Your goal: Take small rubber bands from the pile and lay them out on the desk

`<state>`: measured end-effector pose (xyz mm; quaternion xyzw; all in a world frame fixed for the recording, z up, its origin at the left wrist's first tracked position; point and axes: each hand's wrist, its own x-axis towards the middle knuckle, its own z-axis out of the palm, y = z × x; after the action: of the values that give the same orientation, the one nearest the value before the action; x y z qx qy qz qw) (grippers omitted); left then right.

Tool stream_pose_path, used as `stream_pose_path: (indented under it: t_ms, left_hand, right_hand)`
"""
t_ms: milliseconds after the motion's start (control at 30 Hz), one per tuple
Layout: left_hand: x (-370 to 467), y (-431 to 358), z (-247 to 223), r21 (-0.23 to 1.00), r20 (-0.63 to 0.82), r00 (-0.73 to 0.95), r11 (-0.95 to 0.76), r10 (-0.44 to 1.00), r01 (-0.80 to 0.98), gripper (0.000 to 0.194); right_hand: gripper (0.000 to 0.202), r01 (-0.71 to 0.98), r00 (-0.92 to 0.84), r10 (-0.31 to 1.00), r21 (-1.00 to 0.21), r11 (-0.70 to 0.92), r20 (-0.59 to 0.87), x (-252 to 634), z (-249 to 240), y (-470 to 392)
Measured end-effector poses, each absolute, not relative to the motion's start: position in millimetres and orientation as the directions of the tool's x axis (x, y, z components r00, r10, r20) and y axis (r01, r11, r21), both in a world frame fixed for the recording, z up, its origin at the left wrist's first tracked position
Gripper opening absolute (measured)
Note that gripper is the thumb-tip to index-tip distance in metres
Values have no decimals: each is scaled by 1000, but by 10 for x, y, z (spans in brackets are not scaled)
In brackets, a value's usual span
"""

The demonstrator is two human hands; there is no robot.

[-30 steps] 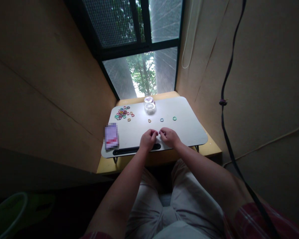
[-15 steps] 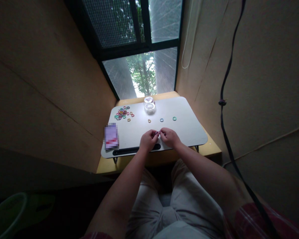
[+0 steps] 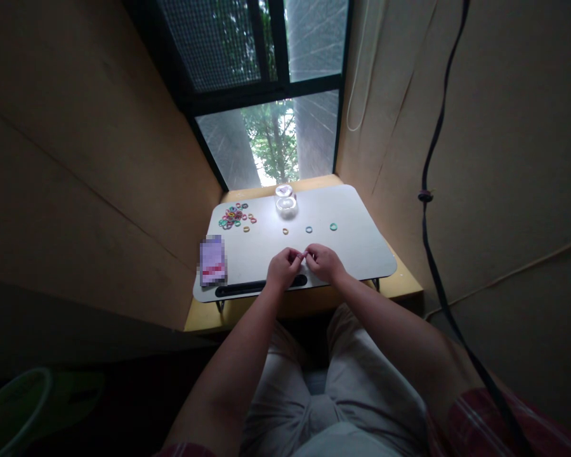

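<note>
Band [image 3: 303, 255], mostly hidden, is pinched by our left hand [image 3: 283, 266] and right hand [image 3: 323, 262]; we cannot tell what the clear container [image 3: 286, 205] holds.

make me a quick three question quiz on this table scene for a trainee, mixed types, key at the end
1. True or false: the clear container stands on the side of the white table nearest the window.

2. The band farthest right on the table is: A) orange, B) green, C) blue.

3. What do the left hand and right hand pinch between them?

Key:
1. True.
2. B.
3. A small pinkish item, mostly hidden.
</note>
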<state>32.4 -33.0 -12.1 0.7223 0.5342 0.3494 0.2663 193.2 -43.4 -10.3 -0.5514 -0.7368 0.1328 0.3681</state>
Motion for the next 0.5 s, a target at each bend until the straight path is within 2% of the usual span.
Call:
stream_pose_path:
  t_ms: [267, 500]
  left_hand:
    - [331, -348, -87, 695, 220, 230, -317, 948, 645, 26]
    - [322, -343, -89, 752, 239, 206, -315, 949, 579, 28]
  right_hand:
    - [12, 662, -107, 911, -655, 365, 399, 1938, -93, -452]
    - [16, 689, -85, 918, -643, 334, 386, 1930, -109, -426]
